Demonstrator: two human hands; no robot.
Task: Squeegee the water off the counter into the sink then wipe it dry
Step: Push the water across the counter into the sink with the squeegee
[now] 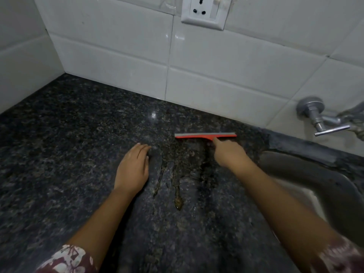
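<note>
An orange squeegee [204, 135] with a grey rubber blade lies across the dark speckled granite counter [69, 138], its blade toward the tiled wall. My right hand [228, 152] grips its handle, index finger stretched along the neck. Streaks and a small pool of water [178, 201] run down the counter between my hands. My left hand [134, 166] rests flat on the counter, fingers straight, to the left of the wet streaks. The steel sink [319, 186] sits at the right, just past my right forearm.
A metal tap [323, 119] sticks out of the white tiled wall above the sink. A white wall socket [204, 12] is mounted high on the tiles. The counter meets a second tiled wall in the far left corner.
</note>
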